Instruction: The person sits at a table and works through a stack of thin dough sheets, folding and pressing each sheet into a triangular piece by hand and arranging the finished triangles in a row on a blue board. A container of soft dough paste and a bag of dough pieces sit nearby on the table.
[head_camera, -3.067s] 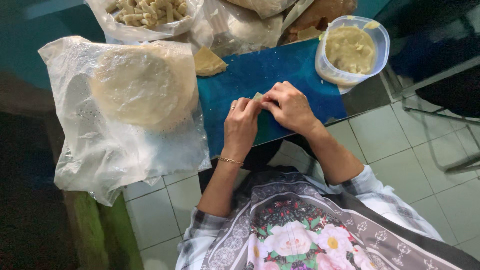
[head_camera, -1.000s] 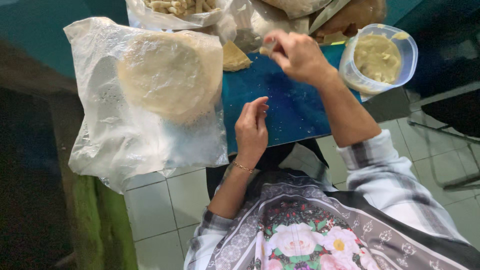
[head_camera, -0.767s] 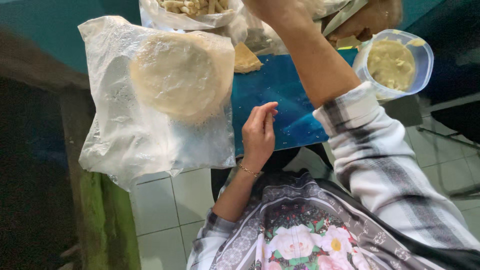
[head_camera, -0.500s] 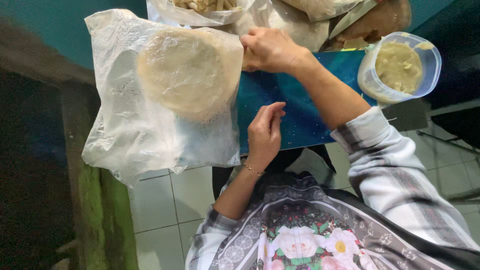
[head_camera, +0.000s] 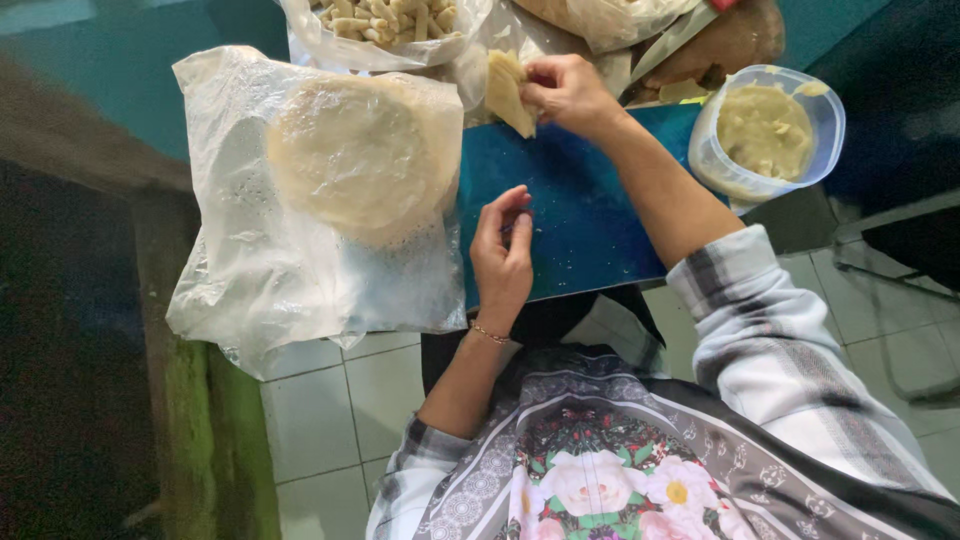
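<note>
My right hand (head_camera: 566, 92) reaches to the far edge of the blue board (head_camera: 590, 225) and pinches a pale triangular piece of wrapper dough (head_camera: 505, 90). My left hand (head_camera: 503, 258) rests on the board near its front edge, fingers loosely curled, holding nothing. A stack of round pale wrappers (head_camera: 358, 155) lies inside a clear plastic bag (head_camera: 270, 270) to the left of the board. A clear tub of yellowish filling (head_camera: 765, 130) stands at the board's right end.
A plastic bag of rolled, filled pieces (head_camera: 385, 25) sits at the back. A knife (head_camera: 675, 40) lies on a wooden board (head_camera: 735, 40) at the back right. White floor tiles (head_camera: 330, 420) show below the table edge, with a dark chair frame (head_camera: 900, 250) at right.
My right hand left the middle of the board, reached far back, and now grips a dough piece at the far edge. My left hand stayed on the board.
</note>
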